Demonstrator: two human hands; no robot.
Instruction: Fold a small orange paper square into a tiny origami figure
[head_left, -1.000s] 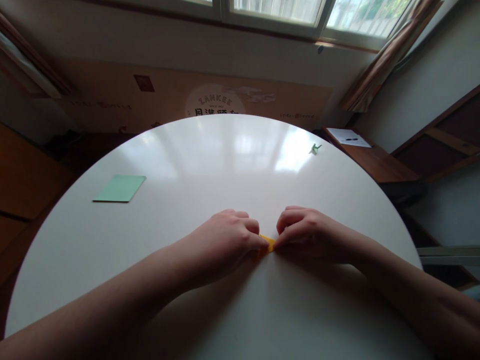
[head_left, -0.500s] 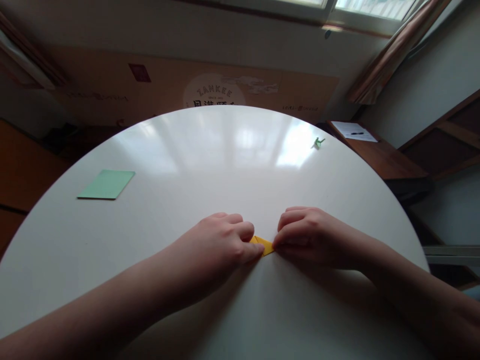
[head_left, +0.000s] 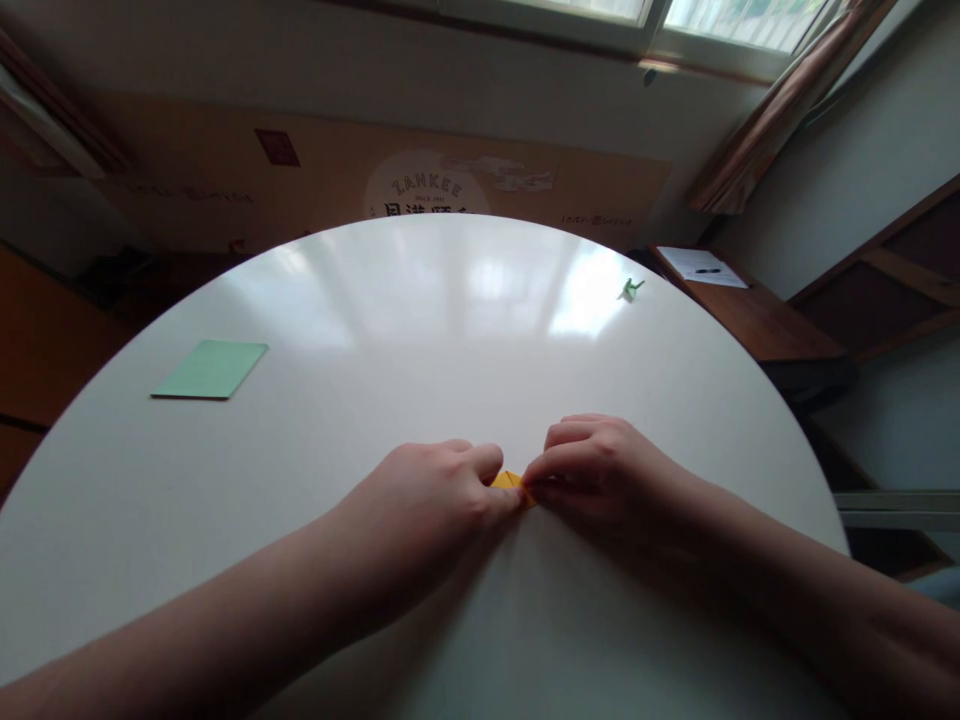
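Note:
A small folded piece of yellow origami paper point(head_left: 508, 481) lies on the white round table point(head_left: 420, 380), mostly covered by my fingers. My left hand point(head_left: 450, 490) is closed on its left part, with the thumb pressed along the near edge. From the other side, my right hand point(head_left: 585, 465) pinches the right corner, its fingertips almost touching the left thumb. A crease line shows on the visible yellow face. The paper's underside and near corner are largely hidden.
A stack of light green square paper point(head_left: 211, 370) lies at the left of the table. Near the far right edge sits a small green folded paper figure point(head_left: 631, 289). Beyond it, a brown side table point(head_left: 780, 325) carries white sheets point(head_left: 694, 265) and a black pen point(head_left: 707, 270).
My right hand has moved left along the yellow paper, closer to my left thumb, and now covers the right corner. My left hand stays nearly in place. The view has shifted slightly.

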